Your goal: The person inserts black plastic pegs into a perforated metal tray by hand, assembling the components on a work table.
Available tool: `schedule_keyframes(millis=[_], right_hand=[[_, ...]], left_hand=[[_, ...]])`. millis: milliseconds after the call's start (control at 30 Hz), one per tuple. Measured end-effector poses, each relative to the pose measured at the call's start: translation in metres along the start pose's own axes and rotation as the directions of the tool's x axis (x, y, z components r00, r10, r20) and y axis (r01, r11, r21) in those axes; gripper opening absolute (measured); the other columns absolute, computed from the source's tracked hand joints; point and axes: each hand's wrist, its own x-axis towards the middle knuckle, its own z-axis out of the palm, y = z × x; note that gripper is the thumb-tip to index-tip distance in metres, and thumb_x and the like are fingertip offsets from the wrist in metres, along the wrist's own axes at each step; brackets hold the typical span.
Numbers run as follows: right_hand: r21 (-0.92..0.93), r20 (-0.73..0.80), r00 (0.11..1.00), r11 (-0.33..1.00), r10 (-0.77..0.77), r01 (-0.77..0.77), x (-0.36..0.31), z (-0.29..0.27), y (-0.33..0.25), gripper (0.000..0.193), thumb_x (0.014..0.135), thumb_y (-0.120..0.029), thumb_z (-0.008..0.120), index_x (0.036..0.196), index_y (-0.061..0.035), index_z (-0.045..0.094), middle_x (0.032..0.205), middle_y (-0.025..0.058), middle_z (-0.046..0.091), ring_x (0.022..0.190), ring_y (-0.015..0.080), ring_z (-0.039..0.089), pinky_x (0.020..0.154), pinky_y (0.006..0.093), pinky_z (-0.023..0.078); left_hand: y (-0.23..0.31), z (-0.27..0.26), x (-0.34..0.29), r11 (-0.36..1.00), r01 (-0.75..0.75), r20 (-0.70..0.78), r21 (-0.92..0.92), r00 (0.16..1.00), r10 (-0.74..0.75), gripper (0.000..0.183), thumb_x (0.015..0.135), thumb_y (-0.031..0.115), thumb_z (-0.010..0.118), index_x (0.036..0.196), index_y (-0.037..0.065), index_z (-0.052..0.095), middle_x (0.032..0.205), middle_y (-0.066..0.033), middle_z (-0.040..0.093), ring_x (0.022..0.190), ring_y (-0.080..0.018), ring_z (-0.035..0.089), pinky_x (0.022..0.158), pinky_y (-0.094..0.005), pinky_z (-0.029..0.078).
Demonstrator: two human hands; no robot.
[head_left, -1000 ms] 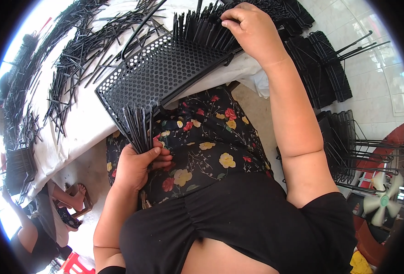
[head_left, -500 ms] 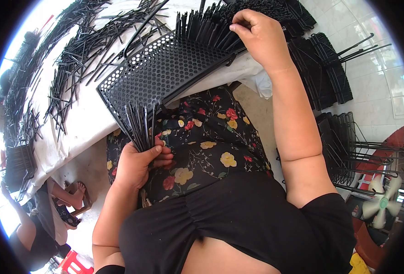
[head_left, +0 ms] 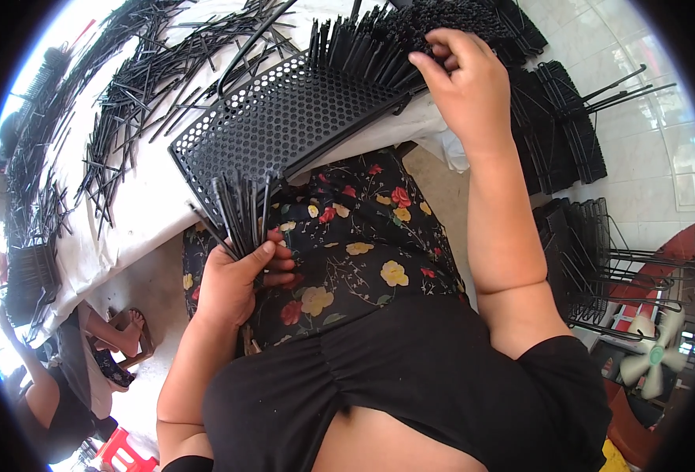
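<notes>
My left hand (head_left: 237, 279) rests on my flowered lap and grips a bundle of thin black rods (head_left: 241, 212) that fan upward. A black perforated plate (head_left: 284, 122) with honeycomb holes leans from the white table (head_left: 139, 204) down toward my lap. Along its far edge stands a row of upright black rods (head_left: 359, 51). My right hand (head_left: 465, 79) is at the right end of that row, fingertips pinched on one rod there.
Many loose black rods (head_left: 127, 102) lie scattered over the white table. Stacks of black plates (head_left: 560, 118) and wire racks (head_left: 599, 252) sit on the tiled floor at right. Another person's feet (head_left: 123, 334) show at lower left. A small fan (head_left: 646, 362) stands at right.
My right hand has shifted slightly right along the row of upright rods. My left hand and its bundle have stayed in place.
</notes>
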Motion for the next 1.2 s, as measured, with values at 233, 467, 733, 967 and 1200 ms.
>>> schedule_keyframes(millis=[233, 467, 733, 967, 1200], right_hand=[[-0.003, -0.159, 0.982, 0.994, -0.105, 0.106, -0.001, 0.014, 0.025, 0.01, 0.08, -0.008, 0.075, 0.089, -0.0033, 0.073, 0.087, 0.0075, 0.071, 0.073, 0.019, 0.067, 0.068, 0.0285, 0.053], [0.249, -0.088, 0.996, 0.968, 0.009, 0.014, -0.019, 0.014, -0.024, 0.014, 0.08, -0.015, 0.076, 0.08, -0.0026, 0.07, 0.076, 0.0088, 0.065, 0.068, 0.0226, 0.062, 0.062, 0.0343, 0.05], [0.228, 0.971, 0.234, -0.102, -0.05, -0.968, -0.11, 0.051, -0.117, 0.025, 0.094, -0.025, 0.068, 0.103, -0.0029, 0.064, 0.089, 0.0021, 0.066, 0.076, 0.0071, 0.06, 0.063, 0.022, 0.05], [0.195, 0.979, 0.205, -0.256, -0.011, -0.947, -0.103, 0.051, -0.13, 0.015, 0.091, -0.014, 0.068, 0.099, -0.0024, 0.065, 0.091, 0.0071, 0.069, 0.074, 0.0148, 0.068, 0.06, 0.0293, 0.059], [0.062, 0.997, 0.073, -0.33, -0.021, -0.942, -0.1, 0.051, -0.136, 0.016, 0.089, -0.011, 0.067, 0.102, -0.0028, 0.062, 0.09, 0.0096, 0.069, 0.072, 0.0196, 0.07, 0.059, 0.0378, 0.062]], left_hand=[[0.024, 0.016, -0.002, 0.99, 0.087, 0.053, -0.107, 0.995, -0.082, 0.027, 0.099, 0.018, 0.058, 0.12, 0.002, 0.057, 0.096, -0.0132, 0.066, 0.081, -0.0223, 0.068, 0.057, -0.0381, 0.061], [0.009, 0.008, 0.001, 0.995, 0.002, 0.004, -0.103, 1.0, -0.001, 0.022, 0.096, 0.013, 0.06, 0.114, 0.0, 0.06, 0.092, -0.01, 0.067, 0.072, -0.0183, 0.064, 0.057, -0.0302, 0.056], [0.011, 0.016, 0.002, 0.945, 0.125, 0.108, -0.304, 0.99, -0.096, 0.03, 0.097, 0.007, 0.053, 0.126, -0.001, 0.055, 0.107, -0.0177, 0.066, 0.095, -0.0306, 0.068, 0.074, -0.0477, 0.062], [0.011, 0.009, -0.004, 0.931, 0.124, 0.18, -0.343, 0.982, -0.065, 0.032, 0.097, 0.006, 0.048, 0.127, -0.002, 0.053, 0.113, -0.0207, 0.065, 0.104, -0.0352, 0.066, 0.08, -0.0525, 0.06], [0.016, -0.004, -0.005, 0.78, 0.371, 0.364, -0.505, 0.91, -0.197, 0.04, 0.094, 0.005, 0.037, 0.129, -0.009, 0.049, 0.121, -0.0264, 0.061, 0.111, -0.0427, 0.061, 0.094, -0.0622, 0.05]])
